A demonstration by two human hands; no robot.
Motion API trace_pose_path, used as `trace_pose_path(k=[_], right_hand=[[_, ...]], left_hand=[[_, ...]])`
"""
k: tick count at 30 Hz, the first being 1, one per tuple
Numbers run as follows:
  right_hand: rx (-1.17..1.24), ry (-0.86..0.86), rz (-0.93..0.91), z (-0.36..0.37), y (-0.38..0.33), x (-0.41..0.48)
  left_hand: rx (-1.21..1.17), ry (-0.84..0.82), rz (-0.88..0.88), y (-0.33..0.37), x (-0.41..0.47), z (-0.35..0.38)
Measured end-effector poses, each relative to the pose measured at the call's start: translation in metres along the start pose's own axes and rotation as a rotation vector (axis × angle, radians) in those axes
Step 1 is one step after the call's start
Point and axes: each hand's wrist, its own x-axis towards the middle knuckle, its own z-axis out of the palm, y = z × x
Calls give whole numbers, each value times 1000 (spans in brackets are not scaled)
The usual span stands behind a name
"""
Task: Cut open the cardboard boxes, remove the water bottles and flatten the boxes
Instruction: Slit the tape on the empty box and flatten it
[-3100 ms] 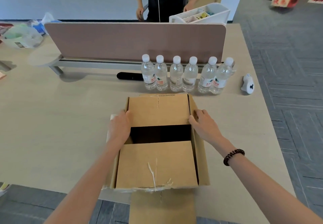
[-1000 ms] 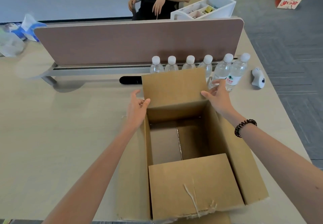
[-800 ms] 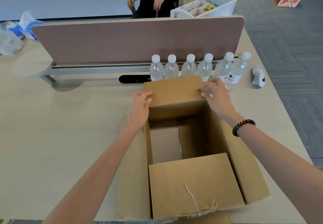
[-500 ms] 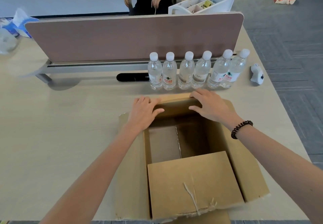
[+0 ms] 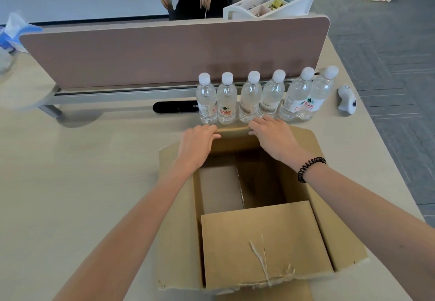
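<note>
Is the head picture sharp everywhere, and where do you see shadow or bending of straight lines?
Head view: the bottles look sharp, the bag at the left edge is smeared, the inside of the box is shadowed, the divider looks bowed.

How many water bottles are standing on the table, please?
6. The water bottles stand upright in one row along the desk divider, beyond the cardboard box; its near flap hides part of the inside.
</note>
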Motion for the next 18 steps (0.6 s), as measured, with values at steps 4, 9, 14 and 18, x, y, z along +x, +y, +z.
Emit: trace_pose_path(k=[4,9,14,18], right_hand=[[-29,25,38,2,-1,7],[-8,42,56,10,-3,6],[-12,80,60,14,-1,3],[39,44,83,13,-2,0]], left_hand=[[-30,-24,-12,-7,11,0],[-60,-27,-16,-8,11,5],[-74,-20,-29,-8,10,5],[-47,-9,-42,-9,6,6]])
